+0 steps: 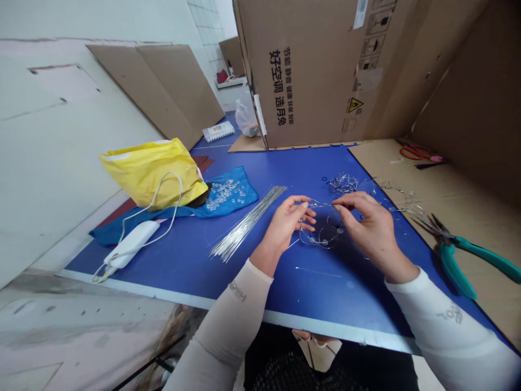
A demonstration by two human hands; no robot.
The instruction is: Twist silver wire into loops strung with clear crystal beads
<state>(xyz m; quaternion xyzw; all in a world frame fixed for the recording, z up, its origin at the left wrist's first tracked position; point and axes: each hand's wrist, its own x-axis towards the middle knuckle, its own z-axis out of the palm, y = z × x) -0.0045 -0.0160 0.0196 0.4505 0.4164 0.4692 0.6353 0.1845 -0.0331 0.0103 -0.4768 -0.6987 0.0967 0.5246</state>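
Observation:
Between my hands runs a beaded wire [324, 243], thin and silvery, with clear round beads along a loop that hangs below my fingers. My left hand [290, 220] pinches it near a bead with thumb and forefinger, the other fingers curled loosely behind. A short way to the right, the thumb and forefinger of my right hand [366, 222] grip a wire end. To the left lies a bundle of straight wires [249, 224]. Clear beads [225, 194] are spread over a blue cloth [244, 187] farther left. Beyond my right hand is a tangle of wire [344, 183].
Teal-handled pliers [450, 247] and red scissors [419, 152] rest on cardboard at the right. A large cardboard box [317, 76] stands behind. On the left are a yellow bag [158, 171] and a white power strip [136, 244] with a cord. A loose wire [318, 271] lies near the front edge.

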